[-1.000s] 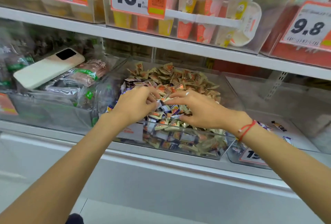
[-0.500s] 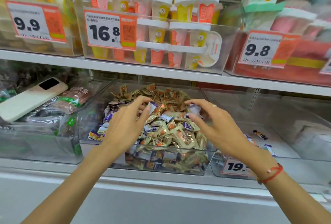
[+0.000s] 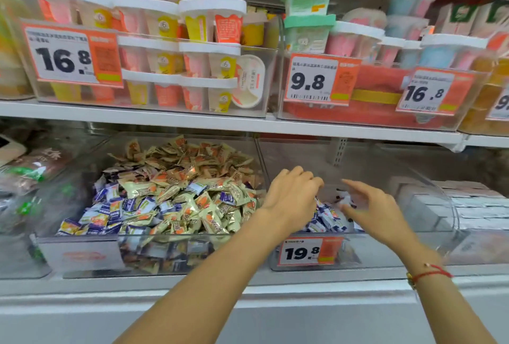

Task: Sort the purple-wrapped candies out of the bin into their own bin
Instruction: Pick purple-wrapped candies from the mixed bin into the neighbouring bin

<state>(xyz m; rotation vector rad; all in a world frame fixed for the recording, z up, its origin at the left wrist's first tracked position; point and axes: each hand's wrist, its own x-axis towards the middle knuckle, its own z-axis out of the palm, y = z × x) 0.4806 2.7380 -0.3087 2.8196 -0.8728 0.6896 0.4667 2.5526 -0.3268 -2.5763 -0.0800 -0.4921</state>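
Note:
A clear bin on the lower shelf is heaped with gold-and-orange candies, and purple-wrapped candies lie mostly along its front left. To its right, a second clear bin with a 19.8 price tag holds a small pile of purple candies. Both hands hover over this right bin. My left hand has its fingers curled downward above the pile, and its fingertips are hidden. My right hand is blurred, with its fingers spread out straight, and a pale candy blur lies just under them.
The upper shelf board hangs close above both bins and carries clear bins of dessert cups with price tags. A bin of bagged goods stands at the left. Another clear bin of white boxes stands at the right.
Both hands left the mixed bin and moved right over the 19.8 bin. My right hand's fingers have spread. The view shifted right and upward.

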